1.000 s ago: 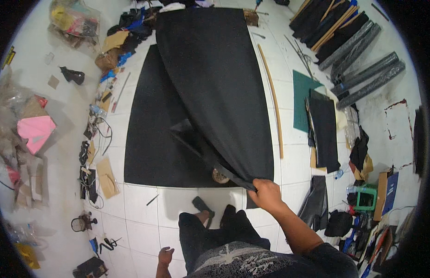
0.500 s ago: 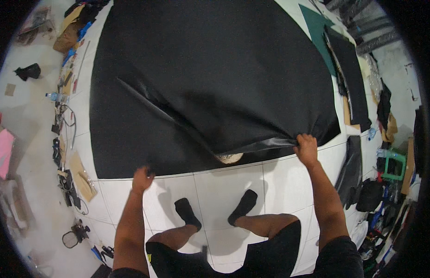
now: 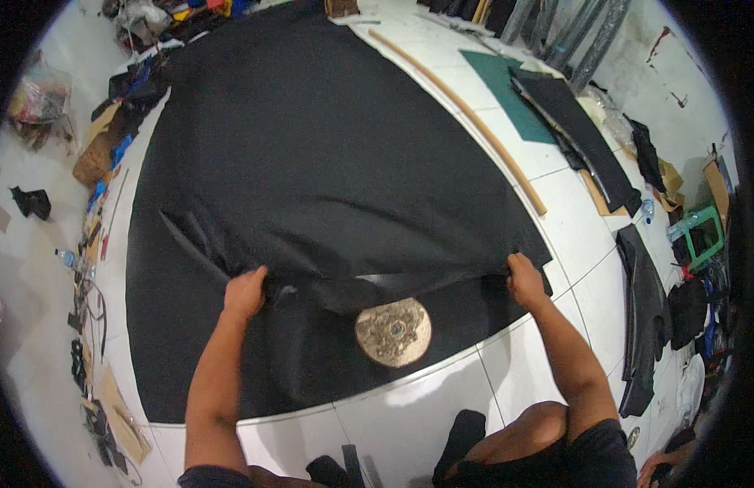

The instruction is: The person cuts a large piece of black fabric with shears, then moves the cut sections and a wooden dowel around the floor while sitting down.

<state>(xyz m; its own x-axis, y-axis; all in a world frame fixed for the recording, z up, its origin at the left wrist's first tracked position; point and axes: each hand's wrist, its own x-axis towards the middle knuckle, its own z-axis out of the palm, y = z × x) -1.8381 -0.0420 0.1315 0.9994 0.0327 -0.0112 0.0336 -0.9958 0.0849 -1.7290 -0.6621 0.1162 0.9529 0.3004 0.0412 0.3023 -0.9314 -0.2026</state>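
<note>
A large black sheet of material (image 3: 328, 138) covers much of the floor, its near part lifted into long folds. My left hand (image 3: 245, 293) is closed on the raised edge at the left. My right hand (image 3: 525, 282) grips the same edge at the right, close to the sheet's corner. Between my hands, the edge sags a little. Below it lies another stretch of black material (image 3: 230, 358); I cannot tell if it is a separate layer. On that rests a round, worn disc (image 3: 395, 332), greyish and tan with a small ring at its centre.
A long thin wooden strip (image 3: 466, 110) lies along the sheet's right side. Farther right are a green mat (image 3: 507, 93), folded black material (image 3: 576, 134) and a green plastic stool (image 3: 702, 236). Cables, tools and cardboard (image 3: 121, 415) line the left. White floor tiles (image 3: 425, 407) show near my feet.
My left hand has gone from beside the sheet's near edge to gripping the raised fold. The fold is lifted farther back, and the disc now shows whole. My view has shifted forward.
</note>
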